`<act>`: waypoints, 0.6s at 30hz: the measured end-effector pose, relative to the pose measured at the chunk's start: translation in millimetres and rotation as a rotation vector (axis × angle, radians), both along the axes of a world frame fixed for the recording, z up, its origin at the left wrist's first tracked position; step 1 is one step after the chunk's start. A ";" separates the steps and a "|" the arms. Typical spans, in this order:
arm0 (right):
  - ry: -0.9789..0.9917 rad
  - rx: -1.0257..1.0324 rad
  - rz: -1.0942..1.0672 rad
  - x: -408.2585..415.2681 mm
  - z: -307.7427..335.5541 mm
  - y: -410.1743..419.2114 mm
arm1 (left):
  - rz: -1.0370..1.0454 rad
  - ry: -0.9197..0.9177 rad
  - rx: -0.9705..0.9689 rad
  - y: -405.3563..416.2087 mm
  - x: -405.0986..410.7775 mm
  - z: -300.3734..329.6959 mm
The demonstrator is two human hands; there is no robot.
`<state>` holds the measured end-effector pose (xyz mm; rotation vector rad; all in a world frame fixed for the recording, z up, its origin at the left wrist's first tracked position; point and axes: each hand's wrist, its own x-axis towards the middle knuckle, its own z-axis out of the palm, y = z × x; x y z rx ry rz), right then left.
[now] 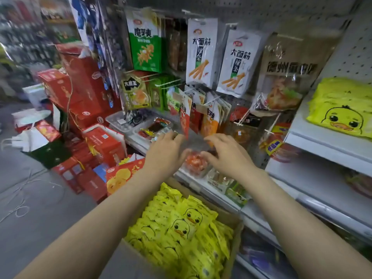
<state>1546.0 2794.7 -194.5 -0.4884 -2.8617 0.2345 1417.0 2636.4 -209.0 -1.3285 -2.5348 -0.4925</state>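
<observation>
My left hand (165, 152) and my right hand (228, 155) reach forward side by side at the low shelf under the pegboard. Between them is a clear plastic packet with red-orange contents (196, 163). Both thumbs and curled fingers close on its transparent top, though motion blur softens the outline. Below my forearms an open cardboard box (236, 236) holds several yellow duck-print snack packets (181, 228). More of the same yellow packets (342, 111) lie stacked on the white shelf at the right.
Snack bags hang on pegboard hooks (201, 53) just above my hands. Clear tubs of small snacks (122, 122) line the low shelf. Red gift boxes (84, 93) are piled on the floor to the left, beside loose string on grey flooring (30, 188).
</observation>
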 end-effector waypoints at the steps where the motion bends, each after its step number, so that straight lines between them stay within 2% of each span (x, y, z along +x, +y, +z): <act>1: -0.020 -0.019 -0.022 -12.5 -11.1 0.8 | -0.016 -0.020 -0.022 2.5 -13.7 -9.0; 9: -0.269 -0.175 -0.154 -50.1 -118.0 11.4 | -0.120 -0.224 -0.188 25.0 -68.0 -115.7; 18: -0.620 -0.483 -0.249 -19.2 -267.6 8.7 | -0.182 -0.563 -0.481 21.7 -75.1 -272.8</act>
